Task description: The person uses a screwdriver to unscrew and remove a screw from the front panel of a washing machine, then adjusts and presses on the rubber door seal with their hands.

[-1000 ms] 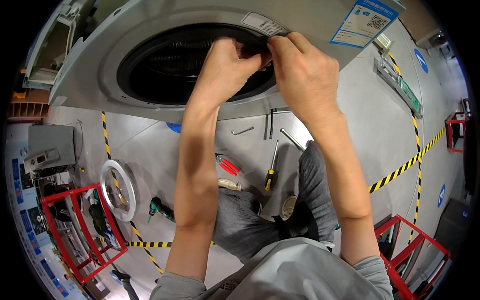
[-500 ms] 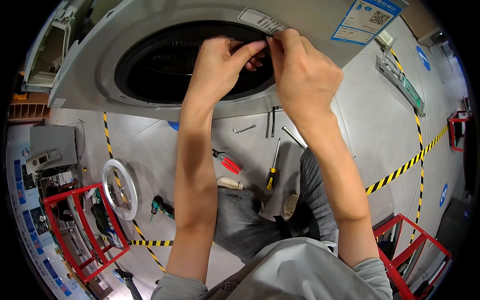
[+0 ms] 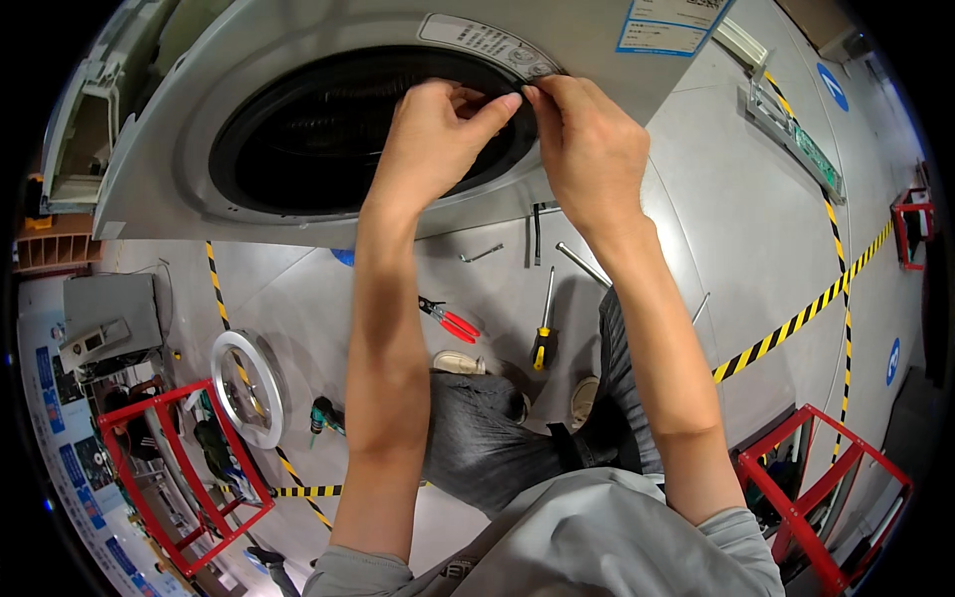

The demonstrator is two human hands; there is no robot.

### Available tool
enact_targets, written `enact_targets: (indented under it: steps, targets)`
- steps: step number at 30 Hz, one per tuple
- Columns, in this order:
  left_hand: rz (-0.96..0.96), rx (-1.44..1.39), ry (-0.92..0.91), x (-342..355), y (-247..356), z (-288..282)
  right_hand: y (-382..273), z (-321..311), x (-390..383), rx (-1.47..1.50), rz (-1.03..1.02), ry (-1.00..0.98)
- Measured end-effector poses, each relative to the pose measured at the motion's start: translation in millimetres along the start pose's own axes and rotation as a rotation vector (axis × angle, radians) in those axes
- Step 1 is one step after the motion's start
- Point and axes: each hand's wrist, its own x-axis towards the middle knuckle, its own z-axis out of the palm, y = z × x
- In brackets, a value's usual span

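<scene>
A grey front-loading washing machine [image 3: 298, 30] fills the top of the view, its round drum opening [image 3: 328, 139] ringed by a dark rubber door seal [image 3: 512, 149]. My left hand [image 3: 433, 139] and my right hand [image 3: 587, 139] meet at the right rim of the opening. The fingertips of both hands pinch the dark seal edge there, thumbs and forefingers almost touching. Both forearms reach up from the lower edge.
On the grey floor lie red-handled pliers [image 3: 450, 320], a yellow-and-black screwdriver [image 3: 542, 333], a hex key [image 3: 482, 255] and metal rods [image 3: 582, 264]. A round white door ring [image 3: 249, 386] lies left, beside red frame carts [image 3: 164, 478] [image 3: 826, 478]. Yellow-black tape [image 3: 796, 318] crosses the floor.
Both hands have slid down and to the right along the rim of the opening while keeping their pinch on the seal; the view has tilted slightly.
</scene>
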Motion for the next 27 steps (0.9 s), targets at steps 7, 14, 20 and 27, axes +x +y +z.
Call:
enact_targets:
  steps: [7,14,20,27]
  targets:
    - [-0.047,-0.156,-0.084,-2.5,10.0,-9.7,-2.8,-5.0,10.0,-0.09,-0.126,-0.041]
    - [0.067,-0.314,-0.021,0.0,-0.4,-3.9,-14.9,-11.8,22.7,-0.212,-0.193,-0.137]
    - [0.038,-0.181,0.012,-0.4,-2.8,-5.6,-22.1,-1.4,16.5,-0.205,-0.055,-0.037]
    - [-0.063,-0.029,0.033,-2.3,6.7,-2.5,-7.4,-5.4,-0.1,-0.227,0.039,-0.071]
